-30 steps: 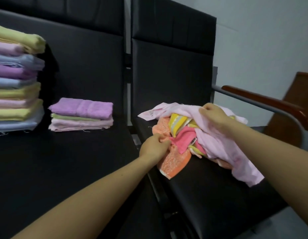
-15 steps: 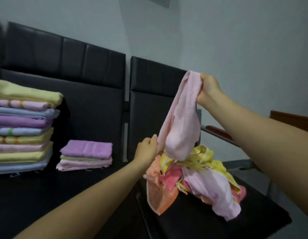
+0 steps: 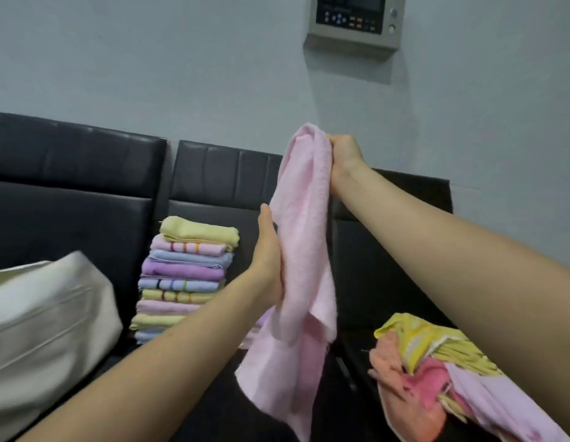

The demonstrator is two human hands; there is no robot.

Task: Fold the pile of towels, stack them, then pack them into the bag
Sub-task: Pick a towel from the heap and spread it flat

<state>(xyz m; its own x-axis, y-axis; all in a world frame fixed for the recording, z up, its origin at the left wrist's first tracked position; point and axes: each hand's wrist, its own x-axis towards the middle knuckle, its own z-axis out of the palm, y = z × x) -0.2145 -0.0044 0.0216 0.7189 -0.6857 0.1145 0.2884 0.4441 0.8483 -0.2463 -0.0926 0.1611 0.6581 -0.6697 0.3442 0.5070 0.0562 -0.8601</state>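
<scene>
The pink towel (image 3: 304, 250) is soft, nubby terry cloth. The chairs (image 3: 86, 199) are black, slightly glossy leather. The bag (image 3: 47, 330) is matt white canvas.

A row of black padded seats (image 3: 86, 224) with upright backrests carries everything; on the left seat lies a white fabric bag (image 3: 47, 330), partly cut off by the frame edge, and just beside it, against the backrest, stands a tall stack of folded towels (image 3: 184, 275) in yellow, pink, blue and purple. On the right seat lies a loose heap of unfolded towels (image 3: 437, 378), yellow, orange, pink and lilac; it is well apart from the stack.
</scene>
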